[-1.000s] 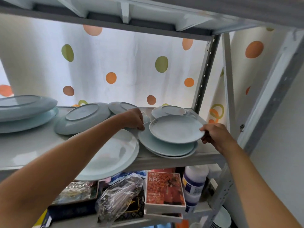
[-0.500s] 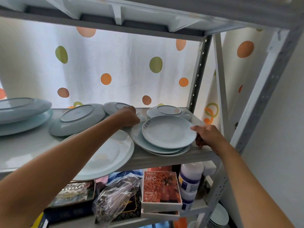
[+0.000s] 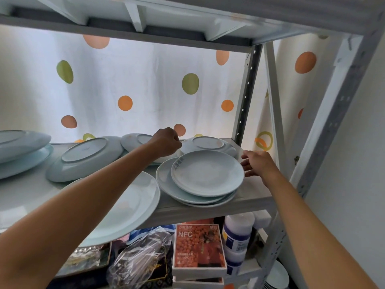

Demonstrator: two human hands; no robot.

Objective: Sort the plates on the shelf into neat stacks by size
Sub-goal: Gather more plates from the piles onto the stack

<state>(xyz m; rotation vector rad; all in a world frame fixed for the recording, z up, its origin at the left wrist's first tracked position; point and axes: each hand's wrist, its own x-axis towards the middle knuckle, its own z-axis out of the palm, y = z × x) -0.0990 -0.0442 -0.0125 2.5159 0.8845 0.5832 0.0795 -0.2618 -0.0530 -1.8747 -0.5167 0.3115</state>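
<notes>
I see a small start only, since one neat stack of plates (image 3: pixel 200 184) sits mid-right beside my flat, spread right hand (image 3: pixel 257 163), while my left hand (image 3: pixel 166 141), curled on something hidden, reaches loose upside-down plates (image 3: pixel 85 157) still scattered left.
</notes>
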